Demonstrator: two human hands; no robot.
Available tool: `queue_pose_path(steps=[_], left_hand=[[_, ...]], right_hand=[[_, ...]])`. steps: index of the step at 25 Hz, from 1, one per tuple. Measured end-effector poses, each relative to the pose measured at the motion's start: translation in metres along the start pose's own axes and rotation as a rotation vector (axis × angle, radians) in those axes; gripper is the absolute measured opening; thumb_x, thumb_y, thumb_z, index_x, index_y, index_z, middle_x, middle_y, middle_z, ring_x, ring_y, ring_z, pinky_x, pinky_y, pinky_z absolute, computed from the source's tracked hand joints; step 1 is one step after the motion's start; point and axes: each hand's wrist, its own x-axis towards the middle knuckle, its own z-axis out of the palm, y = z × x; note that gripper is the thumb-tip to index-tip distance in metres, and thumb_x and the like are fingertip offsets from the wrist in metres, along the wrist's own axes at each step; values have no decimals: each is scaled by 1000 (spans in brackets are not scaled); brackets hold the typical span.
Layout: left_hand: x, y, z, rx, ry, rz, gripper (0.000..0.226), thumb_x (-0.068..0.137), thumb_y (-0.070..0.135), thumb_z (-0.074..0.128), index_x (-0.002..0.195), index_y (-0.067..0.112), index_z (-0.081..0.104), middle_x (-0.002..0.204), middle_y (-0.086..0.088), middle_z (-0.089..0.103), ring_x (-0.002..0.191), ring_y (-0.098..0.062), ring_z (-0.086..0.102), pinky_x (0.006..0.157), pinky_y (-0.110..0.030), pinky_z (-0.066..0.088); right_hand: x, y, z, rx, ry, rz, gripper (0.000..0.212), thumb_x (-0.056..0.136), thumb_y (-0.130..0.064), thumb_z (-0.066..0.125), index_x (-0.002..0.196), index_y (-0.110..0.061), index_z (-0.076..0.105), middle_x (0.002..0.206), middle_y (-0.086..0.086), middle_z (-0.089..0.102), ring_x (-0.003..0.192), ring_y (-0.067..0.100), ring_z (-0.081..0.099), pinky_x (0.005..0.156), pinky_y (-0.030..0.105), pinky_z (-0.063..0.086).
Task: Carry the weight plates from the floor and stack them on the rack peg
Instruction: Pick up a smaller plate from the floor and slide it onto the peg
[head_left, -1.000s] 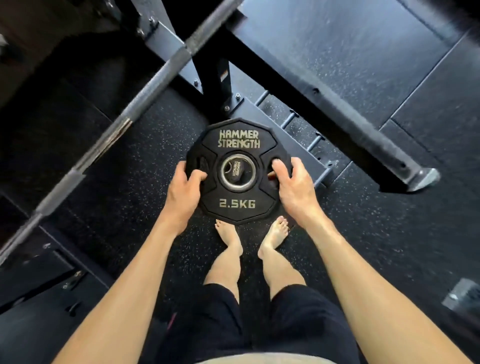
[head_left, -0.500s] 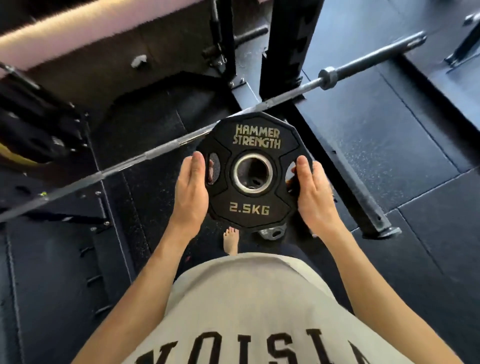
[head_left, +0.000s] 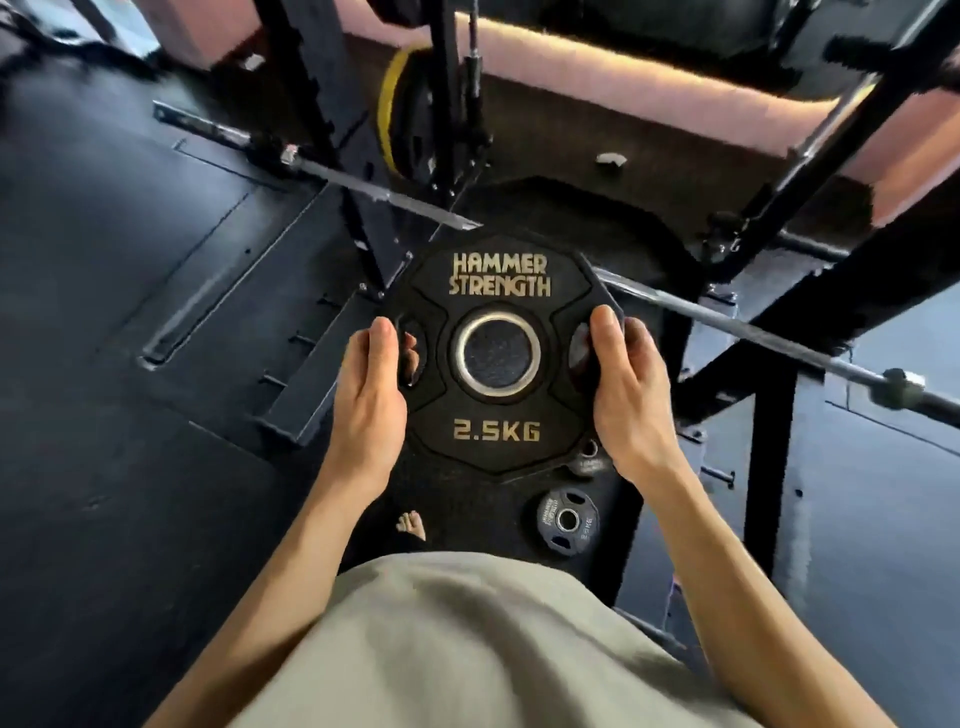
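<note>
— Where's the 2.5 kg plate (head_left: 497, 358)?
— In the air above the floor (head_left: 130, 364), face up, between both hands.
— Fingers?
— Left hand (head_left: 370, 402) and right hand (head_left: 626, 395) curl round opposite edges, clamped on it.

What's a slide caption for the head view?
Both hands, left hand and right hand, grip a 2.5 kg plate above another plate on the floor.

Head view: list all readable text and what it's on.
"HAMMER STRENGTH": top of the held weight plate.
"2.5KG": bottom of the same plate.
Small plate on the floor: has lettering, too small to read.
Partly hidden plate beside it: print blurred, unreadable.
</note>
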Motion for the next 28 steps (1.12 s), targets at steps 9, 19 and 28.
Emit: queue_pose_path(steps=[9,19,28], left_hand=[[-61,-4,-256,-65,556,40,27,97,57,38,83,38,51,90,15,49,79,3,45,76,-21,40],[-80,-4,-513,-91,928,36,38,104,41,35,89,13,57,83,5,56,66,7,51,70,-8,40],[20,-16,-696,-219,1001,77,38,101,47,39,90,18,61,83,6,58,76,-6,53,79,-27,44]], right_hand=[[-90,-49,246,-43,-534,-176,37,103,-37,46,70,-19,42,58,-17,48,57,-3,42,60,16,36],[-209,-83,514,-86,-804,-224,35,104,-31,44,73,-15,46,58,-9,49,47,-7,46,53,7,37],[-199,-98,750,-99,-967,-203,34,102,-37,45,89,-8,57,62,-8,58,52,-6,50,55,8,41]])
